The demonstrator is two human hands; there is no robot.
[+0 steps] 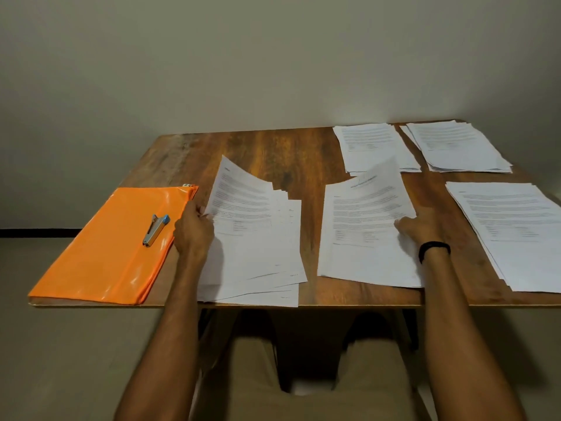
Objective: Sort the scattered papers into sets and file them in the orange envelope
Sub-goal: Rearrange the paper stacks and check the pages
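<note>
A person's left hand [194,229] pinches lifted sheets of a fanned stack [261,247] while the right hand [422,227] grips the curling edge of the middle stack [361,238], the orange envelope [100,256] lying flat at far left; loose pages at the table [273,153] edge could slide and mix sets.
</note>
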